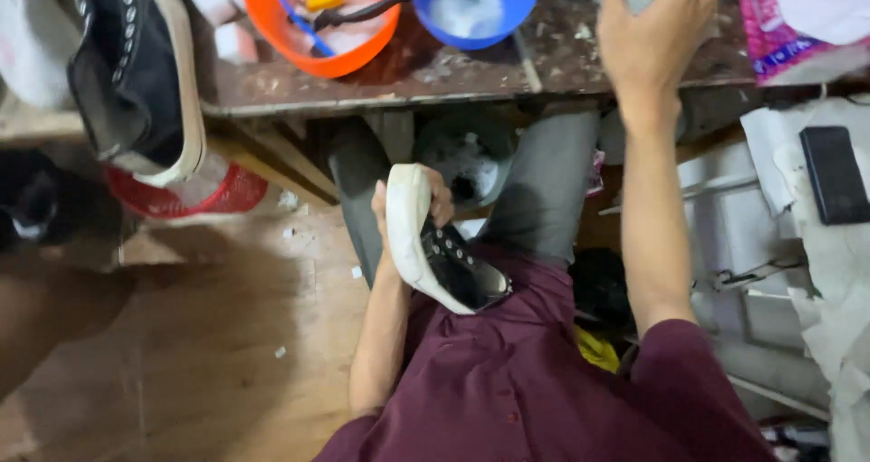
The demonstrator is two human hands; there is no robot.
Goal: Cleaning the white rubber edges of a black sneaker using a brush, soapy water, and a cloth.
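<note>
Sneaker (441,249): black upper, white rubber sole, metal eyelets, tilted sole-outward; left hand (408,210) grip closed around it. Right hand (654,29) reaches over table (435,77); grip state unclear.

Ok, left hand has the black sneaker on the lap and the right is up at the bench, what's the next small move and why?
Probably close the right hand on whatever it is reaching for at the bench's far edge; that thing is hidden. The left hand already grips the black sneaker by its white sole, and the orange bowl with brushes is further left.
</note>
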